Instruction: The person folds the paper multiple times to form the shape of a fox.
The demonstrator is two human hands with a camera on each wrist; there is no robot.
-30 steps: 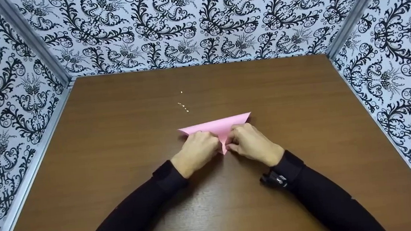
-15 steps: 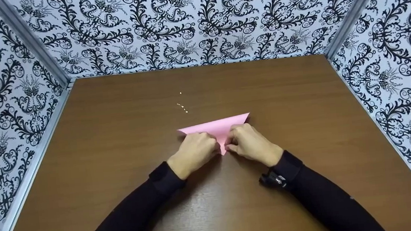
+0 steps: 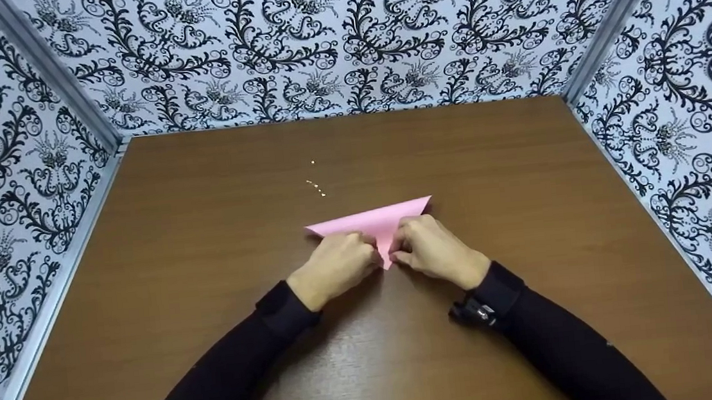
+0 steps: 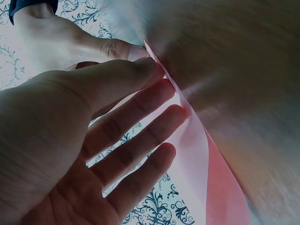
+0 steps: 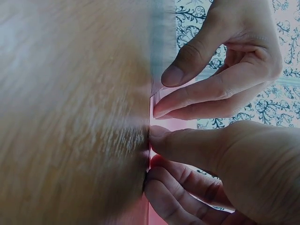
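Note:
A folded sheet of pink paper lies on the table, its long straight edge at the back and its narrow point towards the person. Left of that point, my left hand pinches the paper's edge between thumb and index finger; its other fingers spread loosely in the left wrist view. My right hand holds the right side close to the point, thumb and fingertips at the edge. The right wrist view has the fingertips of both hands nearly meeting along the pink paper. Much of the sheet's middle is hidden under the hands.
The brown wooden table spreads round the paper. Several small bright specks show on it behind the sheet. Black-and-white patterned walls stand at the back and both sides, with metal posts in the corners.
The left hand and the paper's left corner have shifted slightly left and towards the person. The right hand stays almost where it was, and both keep their hold.

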